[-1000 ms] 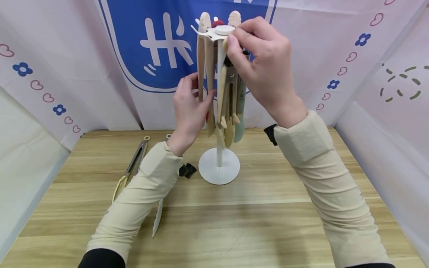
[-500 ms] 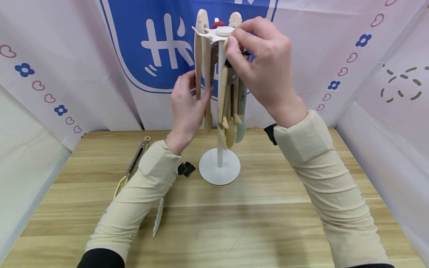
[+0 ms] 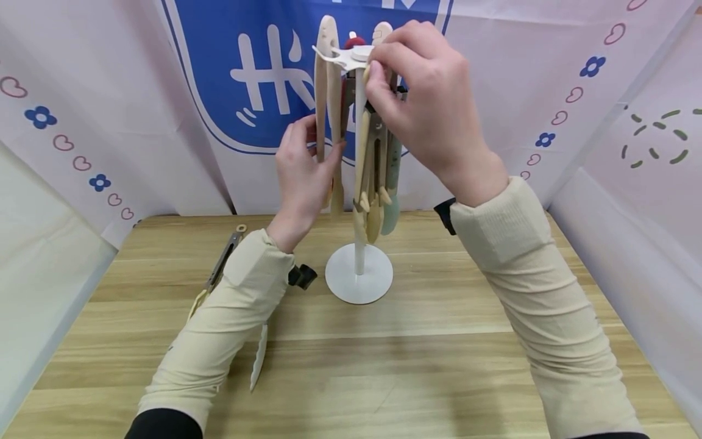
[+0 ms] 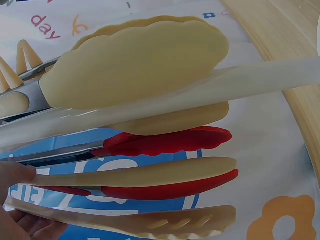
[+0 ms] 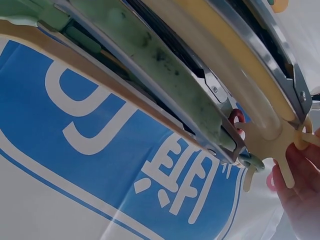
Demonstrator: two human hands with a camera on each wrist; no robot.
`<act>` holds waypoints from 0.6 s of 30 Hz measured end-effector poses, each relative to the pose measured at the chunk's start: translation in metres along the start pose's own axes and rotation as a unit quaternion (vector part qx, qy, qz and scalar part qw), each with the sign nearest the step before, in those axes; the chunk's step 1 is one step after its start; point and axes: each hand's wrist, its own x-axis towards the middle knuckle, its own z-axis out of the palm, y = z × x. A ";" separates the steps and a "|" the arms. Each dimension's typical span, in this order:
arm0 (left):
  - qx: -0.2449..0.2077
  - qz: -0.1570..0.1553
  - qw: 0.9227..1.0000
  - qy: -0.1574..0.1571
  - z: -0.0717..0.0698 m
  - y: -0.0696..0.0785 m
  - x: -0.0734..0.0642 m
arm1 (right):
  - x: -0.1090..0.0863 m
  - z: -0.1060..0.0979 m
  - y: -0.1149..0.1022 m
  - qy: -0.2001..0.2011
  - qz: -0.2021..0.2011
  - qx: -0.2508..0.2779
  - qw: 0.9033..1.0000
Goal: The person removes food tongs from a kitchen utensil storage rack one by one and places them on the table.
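Note:
A white utensil rack stands upright, hung with several tongs. My left hand grips the all-beige tongs at the rack's left, thumb and fingers around their arms; their slotted tip shows in the left wrist view. At the top, my right hand pinches the rack's hook plate beside the beige ring of metal tongs with cream tips. Tongs with a green handle hang near it. Red-tipped tongs hang between the rack's pole and my left hand.
On the wooden table, more metal tongs lie at the left, partly behind my left sleeve. A pale scalloped tip pokes out below that sleeve. A printed cloth hangs behind the rack.
My left hand has shifted a little left with the beige tongs, which now stand farther from the rack's pole. My right hand keeps its hold at the top, barely moving.

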 end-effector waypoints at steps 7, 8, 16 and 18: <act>0.006 0.012 1.000 0.009 -0.002 -0.002 0.002 | 0.001 0.001 0.000 0.000 -0.009 0.004 1.000; 0.006 0.012 1.000 0.010 -0.003 -0.003 0.002 | 0.001 0.000 -0.001 0.000 -0.010 0.004 1.000; 0.009 0.009 1.000 0.007 -0.006 -0.003 0.003 | 0.000 -0.001 -0.001 0.002 -0.011 0.006 1.000; 0.011 0.009 1.000 0.008 -0.007 -0.003 0.003 | 0.000 -0.001 -0.001 0.006 -0.012 0.007 1.000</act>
